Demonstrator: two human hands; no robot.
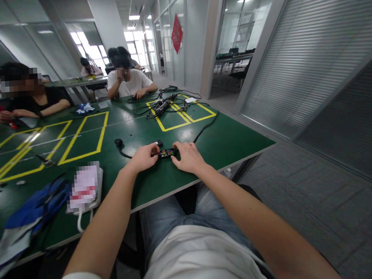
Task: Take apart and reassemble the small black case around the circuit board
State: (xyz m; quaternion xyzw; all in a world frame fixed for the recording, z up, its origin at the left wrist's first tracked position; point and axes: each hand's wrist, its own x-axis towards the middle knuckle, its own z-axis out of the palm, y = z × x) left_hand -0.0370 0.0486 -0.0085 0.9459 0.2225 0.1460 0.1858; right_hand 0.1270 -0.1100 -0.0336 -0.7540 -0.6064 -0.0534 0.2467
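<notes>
A small black housing with an exposed circuit board (166,153) shows between my hands, low over the near edge of the green table. Yellow and orange parts are visible on the board. My left hand (145,157) pinches its left end, and my right hand (189,156) grips the right end with thumb and fingers. To the left a black cord runs out to a black plug (118,143). Another black cord (206,127) trails away beyond my right hand. Just behind my left fingers lies a small black piece (157,143), partly hidden.
Black corded tools (166,104) lie tangled within yellow tape outlines (176,127) farther back. Blue-and-grey gloves (38,209) and a white object with a blurred top (85,187) are at left. Co-workers (129,82) sit across the green table (237,140).
</notes>
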